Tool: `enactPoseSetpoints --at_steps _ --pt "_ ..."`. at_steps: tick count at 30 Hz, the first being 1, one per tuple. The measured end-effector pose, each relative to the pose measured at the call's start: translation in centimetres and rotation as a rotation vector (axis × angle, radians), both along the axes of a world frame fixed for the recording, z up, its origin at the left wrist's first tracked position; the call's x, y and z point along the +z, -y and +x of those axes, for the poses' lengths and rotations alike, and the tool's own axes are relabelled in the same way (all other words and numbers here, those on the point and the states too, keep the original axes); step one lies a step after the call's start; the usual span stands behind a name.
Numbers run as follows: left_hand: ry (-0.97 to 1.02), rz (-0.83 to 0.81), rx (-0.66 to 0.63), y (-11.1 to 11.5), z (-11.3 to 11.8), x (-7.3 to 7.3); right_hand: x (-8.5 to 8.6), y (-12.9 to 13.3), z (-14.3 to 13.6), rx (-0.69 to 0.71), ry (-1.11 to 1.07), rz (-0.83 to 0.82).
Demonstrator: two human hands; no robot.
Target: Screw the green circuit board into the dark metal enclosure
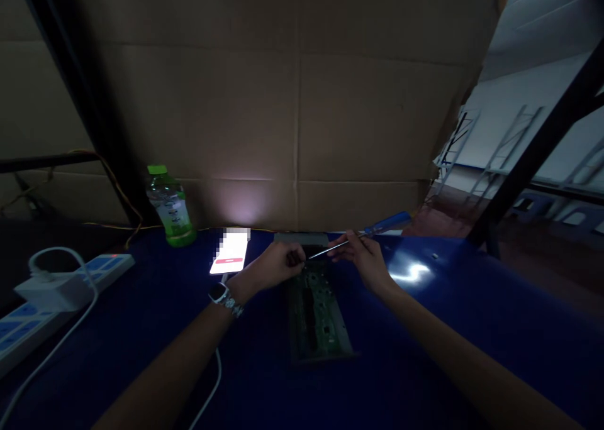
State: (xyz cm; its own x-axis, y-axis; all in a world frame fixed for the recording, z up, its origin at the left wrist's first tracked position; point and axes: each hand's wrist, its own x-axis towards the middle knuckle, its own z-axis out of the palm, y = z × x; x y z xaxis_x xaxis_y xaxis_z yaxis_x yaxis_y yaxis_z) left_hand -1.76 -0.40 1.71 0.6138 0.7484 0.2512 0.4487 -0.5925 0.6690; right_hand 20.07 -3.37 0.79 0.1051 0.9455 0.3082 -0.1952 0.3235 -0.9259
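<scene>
A screwdriver (387,223) with a clear blue handle and a long metal shaft is pinched in my right hand (361,257). Its shaft slants down to the left, and the tip ends close to the fingers of my left hand (283,263). Those left fingers are closed together at the far end of a green circuit board (325,314); whatever they pinch is too small and dark to make out. The board lies lengthwise on the blue table, with a dark strip along its middle. A grey flat piece (302,237) sits behind it, partly hidden by my hands.
A lit phone (231,254) with a white cable stands left of my left hand. Behind it is a green-capped bottle (170,207). A power strip (108,266) with a white charger (54,290) lies at far left. Cardboard (297,103) walls off the back of the blue table (425,342).
</scene>
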Motion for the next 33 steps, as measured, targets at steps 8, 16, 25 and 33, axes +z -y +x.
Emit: enactPoseSetpoints --at_steps 8,16,25,33 --pt "-0.008 -0.038 -0.017 0.5 0.7 -0.3 0.1 0.4 -0.3 -0.072 0.087 0.04" --pt "-0.027 -0.024 -0.015 0.5 0.8 -0.3 0.2 0.8 -0.7 -0.103 0.058 0.044" --pt "-0.025 -0.026 -0.058 0.3 0.5 -0.6 0.1 1.0 -1.1 -0.08 0.072 0.03" --pt "-0.064 0.089 -0.004 -0.1 -0.1 -0.6 0.3 1.3 -1.2 -0.085 0.088 0.076"
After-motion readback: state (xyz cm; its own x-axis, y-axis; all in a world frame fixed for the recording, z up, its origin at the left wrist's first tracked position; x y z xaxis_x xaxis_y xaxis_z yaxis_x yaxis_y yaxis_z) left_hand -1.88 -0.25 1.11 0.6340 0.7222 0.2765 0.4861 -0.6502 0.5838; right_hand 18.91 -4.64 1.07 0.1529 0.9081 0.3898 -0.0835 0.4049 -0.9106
